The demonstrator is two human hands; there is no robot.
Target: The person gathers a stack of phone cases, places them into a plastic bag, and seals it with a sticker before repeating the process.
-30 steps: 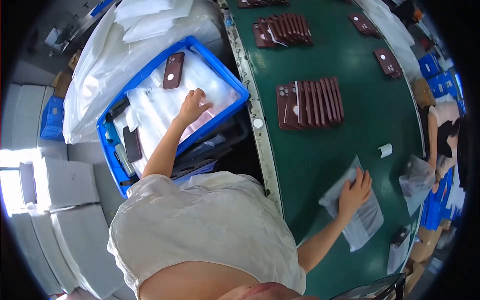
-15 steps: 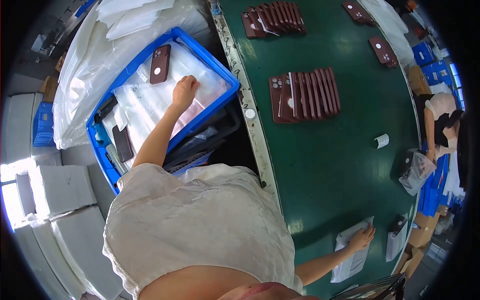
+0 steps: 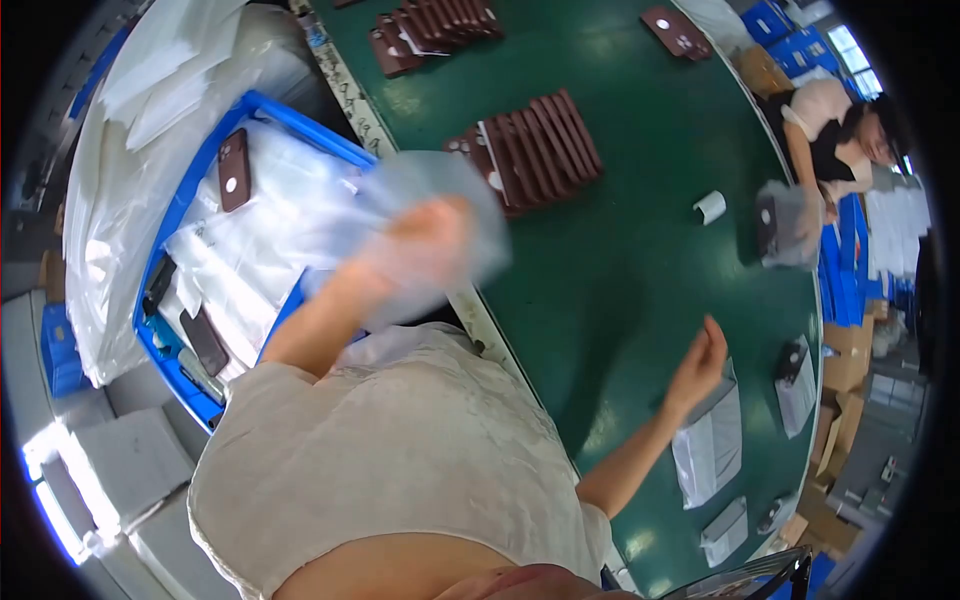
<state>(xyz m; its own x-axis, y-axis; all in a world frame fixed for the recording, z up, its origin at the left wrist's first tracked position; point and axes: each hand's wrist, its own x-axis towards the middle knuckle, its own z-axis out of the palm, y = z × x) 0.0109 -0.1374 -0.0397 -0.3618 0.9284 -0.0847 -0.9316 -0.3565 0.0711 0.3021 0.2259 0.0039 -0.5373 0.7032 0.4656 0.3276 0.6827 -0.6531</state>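
Observation:
My left hand point(image 3: 435, 235), smeared by motion, is raised over the near edge of the green table point(image 3: 560, 300). It grips a clear plastic bag point(image 3: 420, 178) that billows around it. My right hand point(image 3: 700, 365) hovers by the upper end of a bagged packet point(image 3: 712, 440) on the table, its fingers stretched out and nothing in them. Beyond my left hand stands a leaning row of brown phone cases point(image 3: 540, 145) with white round stickers. In the blue bin point(image 3: 175, 215) lie a stack of clear bags point(image 3: 290, 180) and a brown phone case point(image 3: 233, 170).
More brown cases point(image 3: 435, 30) stand at the far end, with others point(image 3: 676, 33) to the right. A curled white label point(image 3: 709, 208) and more packets point(image 3: 795, 385) lie on the table. Across it, a co-worker point(image 3: 815, 130) handles a bagged case point(image 3: 785, 225).
My left hand has lifted a plastic bag out of the blue bin and swung right. My right hand has come off the packet. The whole view has shifted.

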